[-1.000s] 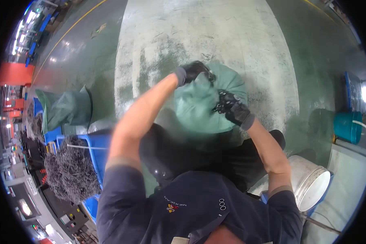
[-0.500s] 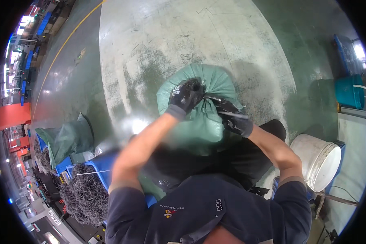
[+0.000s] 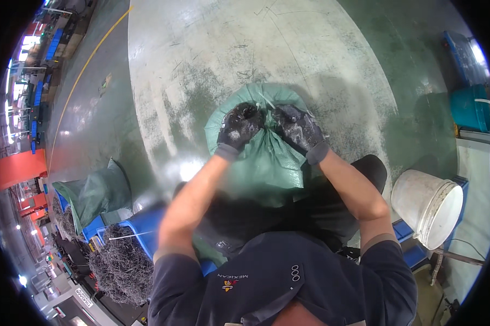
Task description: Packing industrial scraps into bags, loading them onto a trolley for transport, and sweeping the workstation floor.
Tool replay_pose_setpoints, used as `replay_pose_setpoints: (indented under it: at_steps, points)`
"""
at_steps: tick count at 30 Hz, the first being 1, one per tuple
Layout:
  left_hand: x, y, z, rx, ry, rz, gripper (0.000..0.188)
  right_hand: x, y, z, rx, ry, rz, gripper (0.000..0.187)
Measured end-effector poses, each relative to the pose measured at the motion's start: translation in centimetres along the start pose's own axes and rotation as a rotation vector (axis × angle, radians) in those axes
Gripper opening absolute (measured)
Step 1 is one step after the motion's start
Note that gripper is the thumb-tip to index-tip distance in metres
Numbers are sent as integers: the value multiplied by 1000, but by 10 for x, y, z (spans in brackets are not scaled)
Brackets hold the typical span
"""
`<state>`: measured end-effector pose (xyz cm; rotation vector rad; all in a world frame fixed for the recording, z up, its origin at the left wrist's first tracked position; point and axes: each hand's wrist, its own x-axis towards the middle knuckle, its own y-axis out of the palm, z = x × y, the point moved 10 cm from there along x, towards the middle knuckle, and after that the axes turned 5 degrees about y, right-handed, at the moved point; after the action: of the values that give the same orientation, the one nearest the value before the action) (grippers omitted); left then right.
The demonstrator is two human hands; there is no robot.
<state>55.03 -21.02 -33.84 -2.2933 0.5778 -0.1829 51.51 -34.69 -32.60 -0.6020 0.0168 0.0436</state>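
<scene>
A full green woven sack [image 3: 267,168] stands between my knees, its mouth gathered into folds toward the middle. My left hand [image 3: 240,127], in a dark, smeared glove, is closed at the left side of the gathered neck. On the other side my right hand [image 3: 298,127], gloved alike, has its fingers curled in at the neck. A thin white tie strip [image 3: 265,100] sticks up between the hands, with one end at the right fingertips. The gloves hide how the strip runs around the neck.
Left of me, a blue bin [image 3: 144,228] holds tangled dark metal shavings [image 3: 122,263], with another green sack [image 3: 101,190] beyond it. A white bucket [image 3: 419,204] lies tilted at my right; a teal bucket [image 3: 469,108] stands farther off. Worn painted floor [image 3: 228,38] stretches ahead.
My right hand has moved up and inward, level with the left at the sack's neck. The white strip, earlier across the right glove, now sticks up between both hands.
</scene>
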Motion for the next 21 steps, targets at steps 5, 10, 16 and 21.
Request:
replay_pose_setpoints:
  at_steps: [5,10,16,21]
  points:
    - [-3,-6,6,-83,16,-101,21,-7,4,2,-50,52,96,30]
    - [-5,0,13,-110,46,-101,19,-5,4,-1,-30,69,87,32]
    - [-5,-4,5,-39,109,-110,20,-2,8,-4,-37,86,147,30]
    - [-6,-6,0,-35,132,-134,20,0,4,0,-26,45,117,29]
